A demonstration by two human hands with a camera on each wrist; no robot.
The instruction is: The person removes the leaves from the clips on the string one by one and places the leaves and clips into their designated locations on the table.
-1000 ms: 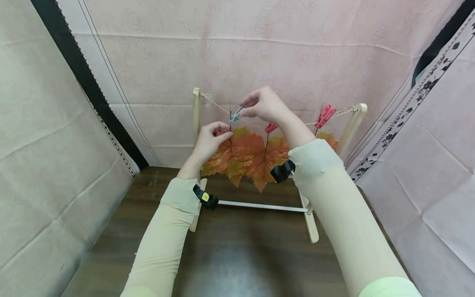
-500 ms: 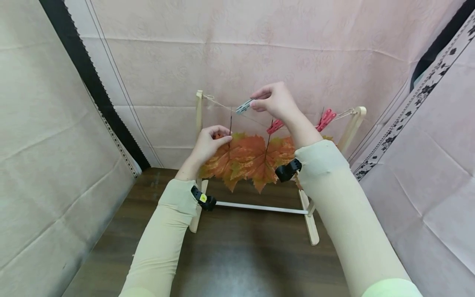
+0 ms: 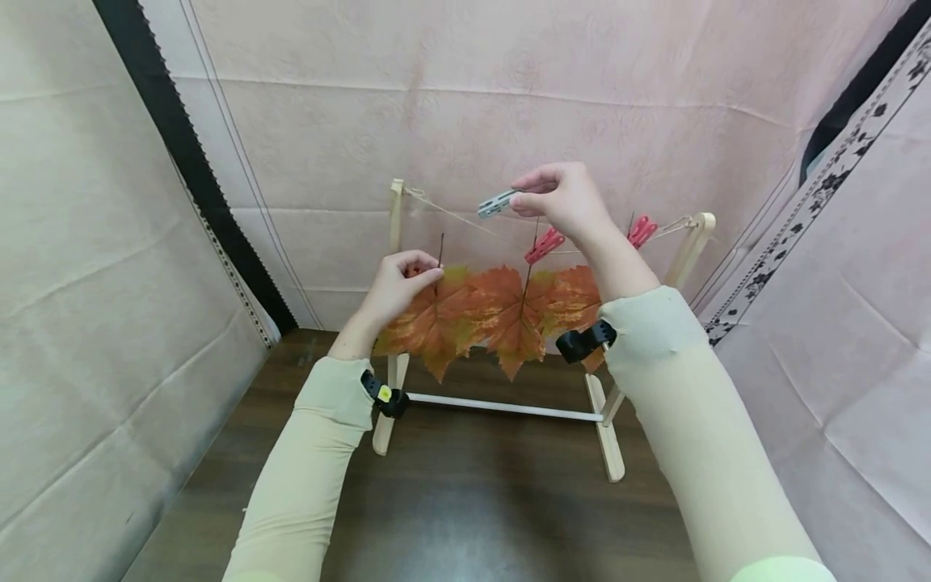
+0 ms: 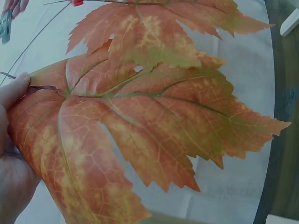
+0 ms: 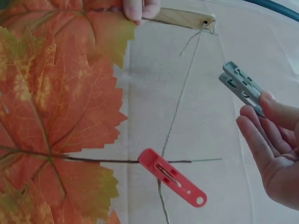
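Observation:
My left hand (image 3: 396,287) pinches an orange maple leaf (image 3: 429,319) near its stem, below the string; the same leaf (image 4: 126,126) fills the left wrist view. My right hand (image 3: 563,198) pinches a grey clothespin (image 3: 496,203) above the string (image 3: 465,222), free of it. In the right wrist view the grey clothespin (image 5: 240,86) sits between my fingertips (image 5: 280,112). A red clothespin (image 3: 544,245) clips a second orange leaf (image 3: 516,311) to the string. The same red clothespin (image 5: 173,177) shows in the right wrist view.
A small wooden rack (image 3: 393,242) with a white crossbar (image 3: 502,406) stands on a dark wooden table (image 3: 465,501). Another red clothespin (image 3: 640,230) hangs near the right post (image 3: 691,242). Pale cloth walls surround the table on three sides.
My right hand lifted the grey clothespin up and to the right, away from the string. My left hand drew the leaf down and left, off the string.

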